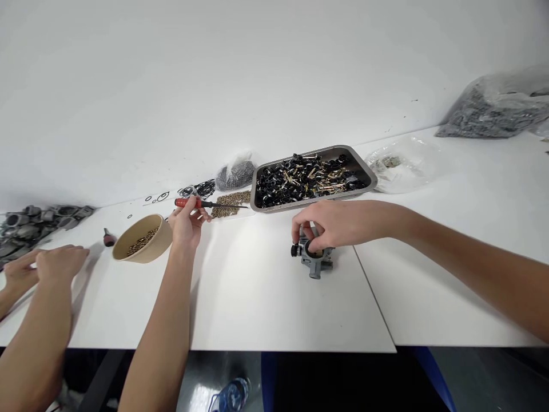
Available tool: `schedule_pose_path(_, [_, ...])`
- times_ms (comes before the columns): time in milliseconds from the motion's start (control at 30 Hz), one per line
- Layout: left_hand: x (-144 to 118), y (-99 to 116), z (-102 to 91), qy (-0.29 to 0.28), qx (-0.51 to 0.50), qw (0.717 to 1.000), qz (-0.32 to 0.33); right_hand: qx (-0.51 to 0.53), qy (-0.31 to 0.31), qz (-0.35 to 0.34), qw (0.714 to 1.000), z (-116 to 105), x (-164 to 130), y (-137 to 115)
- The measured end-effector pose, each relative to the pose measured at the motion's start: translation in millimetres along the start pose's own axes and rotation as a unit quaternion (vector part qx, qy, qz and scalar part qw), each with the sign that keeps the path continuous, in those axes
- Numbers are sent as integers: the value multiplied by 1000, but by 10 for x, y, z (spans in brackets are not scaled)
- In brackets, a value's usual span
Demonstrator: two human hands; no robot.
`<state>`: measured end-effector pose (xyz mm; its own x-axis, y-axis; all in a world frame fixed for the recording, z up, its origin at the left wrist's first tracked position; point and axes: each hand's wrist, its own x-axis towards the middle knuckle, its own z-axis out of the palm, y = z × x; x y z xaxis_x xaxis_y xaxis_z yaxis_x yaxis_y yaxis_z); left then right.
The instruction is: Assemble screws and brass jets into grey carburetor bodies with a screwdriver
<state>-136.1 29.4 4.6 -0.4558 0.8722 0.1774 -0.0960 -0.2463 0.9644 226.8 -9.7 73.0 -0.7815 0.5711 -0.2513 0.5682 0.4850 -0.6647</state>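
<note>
Across the whole view runs a wide white tabletop (266, 297), w/ a plain white wall behind it. Far right of the right hand, at the table's back corner, sits a big clear plastic bag of grey parts (493, 111). Just beyond the right hand lies a shallow grey metal tray (368, 171), heaped w/ black rings and brass pins. Right of that tray is a crumpled clear plastic bag (403, 163), nearly flat. Far left of the left hand a pile of grey cast housings (30, 220) sits at the table edge; a co-worker's two hands (47, 263) rest on the table near it.

Just left of the left hand stands a tan paper bowl (143, 243) holding small brass screws. Beyond the left hand lie a loose patch of brass bits (231, 203), a small clear bag of dark parts (235, 174) and scattered black O-rings (199, 189).

Right hand (338, 223) is curled down over a small grey metal valve body (315, 257) w/ a black knob on its left side, fingertips closed on its top; it stands on the table approx. at centre, directly under that hand.

Left hand (186, 220) is raised, fingers pinched on a red-handled screwdriver (206, 203), held roughly level, dark shaft pointing right toward the tray.
</note>
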Motion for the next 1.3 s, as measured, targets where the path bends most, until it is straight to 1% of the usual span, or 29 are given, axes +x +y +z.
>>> schedule_pose_path(200, [9, -6, -7, 0, 2, 1000, 0, 11, -20, 6, 1000, -23, 62, 75])
schedule_pose_path(400, [19, -14, -24, -3, 1, 1000, -1, -1, -31, 15, 999, -38, 76, 88])
schedule_pose_path(600, [-7, 98, -39, 11, -31, 999, 7, 5, -25, -12, 1000, -62, 73, 117])
schedule_pose_path(667, [-24, 150, -25, 7, -41, 999, 4, 20, -19, -14, 1000, -85, 83, 131])
schedule_pose_path(733, [-52, 197, 10, -5, -49, 999, 1, 44, 5, -11, 999, -97, 106, 156])
schedule_pose_path(800, [-100, 233, 72, -22, -56, 998, -7, 63, 45, -11, 997, -85, 145, 196])
schedule_pose_path(933, [-245, 255, 259, -68, -57, 995, -42, 106, 110, -20, 988, 15, 255, 292])
schedule_pose_path(1033, [-367, 231, 409, -103, -66, 990, -74, 138, 139, -29, 980, 113, 340, 339])
schedule_pose_path(1133, [-474, 192, 523, -132, -72, 984, -91, 140, 162, -42, 976, 180, 403, 354])
schedule_pose_path(1300, [-588, 148, 608, -183, -71, 976, -91, 116, 176, -38, 977, 188, 432, 336])
